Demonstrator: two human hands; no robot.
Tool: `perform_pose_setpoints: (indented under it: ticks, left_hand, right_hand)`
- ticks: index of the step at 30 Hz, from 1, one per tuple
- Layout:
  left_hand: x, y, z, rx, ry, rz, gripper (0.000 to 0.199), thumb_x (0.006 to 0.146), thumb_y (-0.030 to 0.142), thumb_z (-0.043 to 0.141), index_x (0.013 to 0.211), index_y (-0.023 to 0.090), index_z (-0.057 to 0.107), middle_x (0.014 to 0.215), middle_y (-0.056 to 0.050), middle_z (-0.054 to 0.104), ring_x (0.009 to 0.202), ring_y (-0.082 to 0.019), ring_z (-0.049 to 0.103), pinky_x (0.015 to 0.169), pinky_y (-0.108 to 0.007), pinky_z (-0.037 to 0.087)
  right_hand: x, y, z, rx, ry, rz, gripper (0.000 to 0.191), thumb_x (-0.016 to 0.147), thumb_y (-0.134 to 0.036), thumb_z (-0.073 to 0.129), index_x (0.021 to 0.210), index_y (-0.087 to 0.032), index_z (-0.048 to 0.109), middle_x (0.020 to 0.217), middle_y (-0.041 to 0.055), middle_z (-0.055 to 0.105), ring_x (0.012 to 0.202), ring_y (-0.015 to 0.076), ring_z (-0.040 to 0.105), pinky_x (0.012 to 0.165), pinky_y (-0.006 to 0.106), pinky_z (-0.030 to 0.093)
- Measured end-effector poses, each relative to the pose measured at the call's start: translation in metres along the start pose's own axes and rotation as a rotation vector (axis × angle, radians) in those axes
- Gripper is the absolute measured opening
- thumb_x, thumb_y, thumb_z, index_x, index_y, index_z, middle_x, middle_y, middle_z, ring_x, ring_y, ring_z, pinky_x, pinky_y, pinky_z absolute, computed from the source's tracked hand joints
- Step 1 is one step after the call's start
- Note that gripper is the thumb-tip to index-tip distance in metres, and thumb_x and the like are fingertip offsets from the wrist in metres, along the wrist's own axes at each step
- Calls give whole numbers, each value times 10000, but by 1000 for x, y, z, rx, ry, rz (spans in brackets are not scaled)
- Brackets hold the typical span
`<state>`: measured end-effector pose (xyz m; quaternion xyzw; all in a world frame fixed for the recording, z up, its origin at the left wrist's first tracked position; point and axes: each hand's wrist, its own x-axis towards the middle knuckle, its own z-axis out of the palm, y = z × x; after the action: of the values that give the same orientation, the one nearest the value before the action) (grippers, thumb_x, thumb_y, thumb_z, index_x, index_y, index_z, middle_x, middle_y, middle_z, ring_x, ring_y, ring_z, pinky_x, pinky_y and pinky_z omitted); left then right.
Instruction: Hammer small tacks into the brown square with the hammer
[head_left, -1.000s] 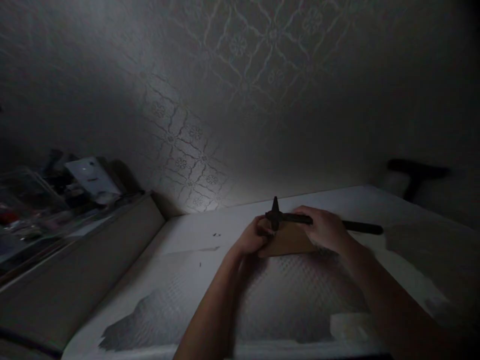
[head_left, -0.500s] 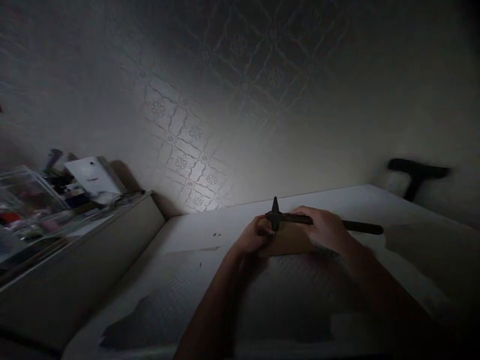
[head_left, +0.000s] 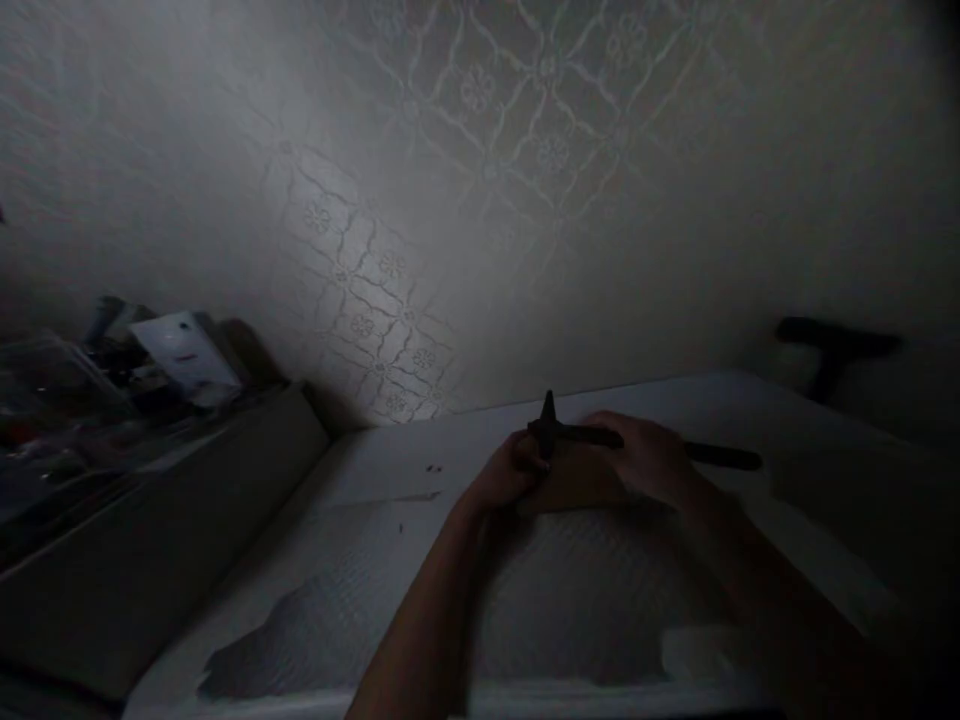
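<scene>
Dim patterned wall [head_left: 450,270] behind a white table [head_left: 382,465], where 2 bare hands meet around a dark hammer [head_left: 589,435] and a brown board [head_left: 577,487].
The right hand [head_left: 649,455] wraps partway along the handle, holding the hammer roughly level, head leftward, 1 pointed end up. The left hand [head_left: 506,475] curls at the board's left edge, beside the hammer head; shadow hides whether its fingertips pinch anything. The board sits between the hands. Both forearms reach in from below and converge. The step seems to be lining up the head at the board; a next tap would call for left fingers clear.
</scene>
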<state>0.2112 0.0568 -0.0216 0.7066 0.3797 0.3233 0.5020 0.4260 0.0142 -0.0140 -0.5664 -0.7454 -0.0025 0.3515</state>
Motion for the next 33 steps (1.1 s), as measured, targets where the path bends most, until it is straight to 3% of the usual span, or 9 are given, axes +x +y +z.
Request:
perform_pose_setpoints:
  ticks: [5, 19, 26, 33]
  left_hand:
    - [-1, 0, 1, 68, 19, 6, 627, 568, -7, 571, 1171, 127, 462, 895, -41, 600, 840, -157, 562, 757, -260, 453]
    - [2, -5, -2, 86, 19, 37, 633, 562, -2, 562, 1171, 138, 461, 862, -26, 602, 827, -156, 567, 706, -235, 450]
    - [1, 0, 0, 75, 32, 39, 632, 577, 3, 580, 1181, 127, 446, 936, -56, 603, 881, -167, 560, 781, -267, 443]
    - [0, -2, -1, 23, 3, 18, 699, 584, 25, 601, 1245, 104, 387, 856, -49, 605, 839, -168, 570, 769, -284, 450]
  right_hand:
    - [0, -1, 4, 7, -15, -68, 331, 744, -123, 526, 1023, -291, 587, 1016, -25, 666, 899, 196, 618, 762, 294, 452]
    - [-1, -2, 2, -5, 11, -49, 368, 719, -88, 515, 1018, -288, 596, 1022, -27, 666, 906, 197, 621, 763, 292, 457]
    - [0, -1, 3, 6, 13, -26, 322, 747, -130, 526, 1010, -301, 602, 990, -35, 674, 874, 191, 628, 735, 285, 458]
    - [0, 0, 2, -32, 37, -22, 327, 729, -121, 530, 1000, -285, 609, 961, -18, 681, 839, 199, 631, 697, 284, 454]
